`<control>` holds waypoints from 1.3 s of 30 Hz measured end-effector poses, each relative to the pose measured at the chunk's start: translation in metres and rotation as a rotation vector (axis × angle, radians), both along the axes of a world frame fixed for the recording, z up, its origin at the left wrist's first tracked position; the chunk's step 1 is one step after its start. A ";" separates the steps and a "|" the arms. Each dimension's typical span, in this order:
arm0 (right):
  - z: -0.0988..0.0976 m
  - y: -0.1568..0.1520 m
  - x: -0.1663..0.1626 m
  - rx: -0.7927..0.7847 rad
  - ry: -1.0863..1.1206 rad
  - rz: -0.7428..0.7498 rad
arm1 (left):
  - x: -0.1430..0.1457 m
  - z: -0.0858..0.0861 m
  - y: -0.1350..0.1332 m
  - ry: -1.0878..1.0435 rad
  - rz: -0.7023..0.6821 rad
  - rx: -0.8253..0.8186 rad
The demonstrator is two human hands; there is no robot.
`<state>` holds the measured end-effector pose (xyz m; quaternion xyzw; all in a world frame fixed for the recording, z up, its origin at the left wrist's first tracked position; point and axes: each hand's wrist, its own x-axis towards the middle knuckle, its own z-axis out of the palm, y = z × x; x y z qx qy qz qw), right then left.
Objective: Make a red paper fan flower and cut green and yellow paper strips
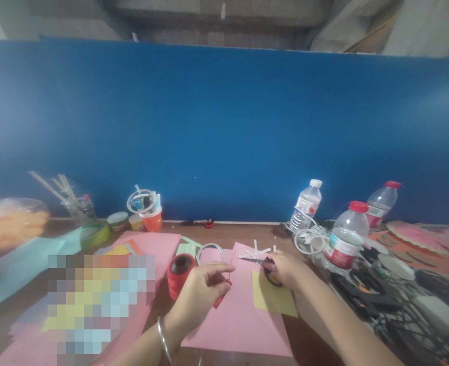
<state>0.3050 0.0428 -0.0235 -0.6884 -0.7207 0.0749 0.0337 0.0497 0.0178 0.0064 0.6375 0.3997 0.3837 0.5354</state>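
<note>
My left hand is closed in a pinch on a thin red thread, with a small red piece showing below the fingertips. A silver bangle is on that wrist. My right hand grips dark-handled scissors, their blades pointing left toward the thread, a short distance away. Beside my left hand stands a large red thread spool. Under both hands lies pink paper, with a yellow paper square below the scissors. A clear ring and white paper strips lie just beyond.
Plastic bottles, a white coil and tangled black cables crowd the right side. At the back left are an orange cup of tools and green tape. A blue partition closes off the back.
</note>
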 end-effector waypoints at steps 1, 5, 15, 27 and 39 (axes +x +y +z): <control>0.000 0.000 0.001 0.001 -0.004 -0.007 | 0.000 0.001 0.000 -0.005 0.002 -0.003; 0.002 -0.002 -0.001 -0.003 -0.034 -0.050 | -0.001 0.004 0.001 -0.020 0.012 -0.005; 0.006 -0.005 -0.006 0.072 -0.078 -0.132 | -0.010 0.014 0.007 -0.020 0.050 0.081; 0.013 -0.005 0.004 0.183 -0.037 -0.088 | -0.018 0.026 0.010 0.037 0.134 0.130; 0.052 -0.031 -0.020 -0.365 0.995 0.307 | -0.018 0.037 0.008 -0.031 0.085 0.063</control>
